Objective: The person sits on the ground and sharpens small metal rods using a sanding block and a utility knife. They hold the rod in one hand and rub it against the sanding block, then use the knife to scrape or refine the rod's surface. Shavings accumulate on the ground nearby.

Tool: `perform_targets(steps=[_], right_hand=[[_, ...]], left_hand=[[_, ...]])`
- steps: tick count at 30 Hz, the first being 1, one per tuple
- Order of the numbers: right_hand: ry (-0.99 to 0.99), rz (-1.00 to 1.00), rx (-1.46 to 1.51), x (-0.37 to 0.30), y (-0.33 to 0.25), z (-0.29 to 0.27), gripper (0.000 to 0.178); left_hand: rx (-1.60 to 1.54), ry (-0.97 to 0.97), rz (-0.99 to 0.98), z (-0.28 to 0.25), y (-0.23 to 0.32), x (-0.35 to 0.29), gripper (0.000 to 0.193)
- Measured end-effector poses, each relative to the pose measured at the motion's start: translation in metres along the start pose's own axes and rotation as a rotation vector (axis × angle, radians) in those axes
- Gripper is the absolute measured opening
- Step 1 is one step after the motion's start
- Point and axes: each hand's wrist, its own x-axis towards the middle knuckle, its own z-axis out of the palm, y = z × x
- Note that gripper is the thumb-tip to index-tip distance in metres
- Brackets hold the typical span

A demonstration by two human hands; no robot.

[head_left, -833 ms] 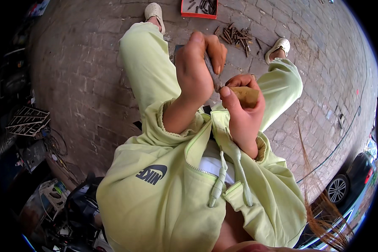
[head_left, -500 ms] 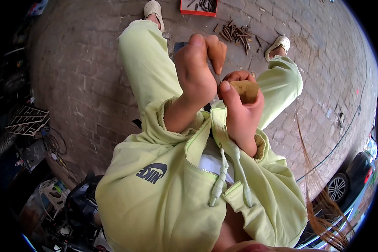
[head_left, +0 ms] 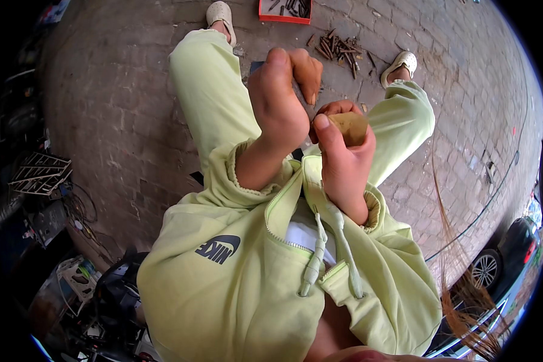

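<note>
My left hand [head_left: 279, 99] is raised above my lap, its fingers curled closed. Whatever it may grip is hidden behind the fingers. Close beside it, my right hand [head_left: 347, 154] pinches a stiff tan piece of sheet, like sandpaper [head_left: 351, 127], which is bent and sticks up between thumb and palm. Past my hands, a pile of rusty rod-like metal pieces [head_left: 338, 48] lies on the brick ground. Beyond it sits a red box [head_left: 285, 19] with several dark pieces of similar shape inside.
My legs are spread, with a beige clog [head_left: 219, 13] at left and another clog [head_left: 406, 61] at right. A dark flat thing [head_left: 255, 66] shows partly behind my left hand. Metal racks [head_left: 41, 173] and cables lie far left; a dark car [head_left: 505, 256] stands at lower right.
Both hands have shifted very slightly to the left, and the tan sheet has moved along with my right hand. The pile and the box stay in place.
</note>
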Motion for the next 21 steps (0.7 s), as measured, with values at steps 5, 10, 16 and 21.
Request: perform_targets(steps=[5,10,16,21], right_hand=[[-0.001,0.049,-0.032,-0.001,-0.003,-0.003,0.016],[0.003,0.078,-0.075,-0.004,0.001,-0.007,0.016],[0.007,0.065,-0.005,-0.002,-0.002,-0.002,0.015],[0.004,0.029,-0.020,0.000,0.000,-0.003,0.016]], left_hand=[[-0.022,0.024,0.006,0.002,-0.001,0.000,0.045],[0.003,0.028,-0.020,0.000,0.002,-0.001,0.045],[-0.015,0.011,-0.024,0.001,0.001,0.001,0.045],[-0.006,-0.009,-0.048,0.000,-0.002,0.001,0.045]])
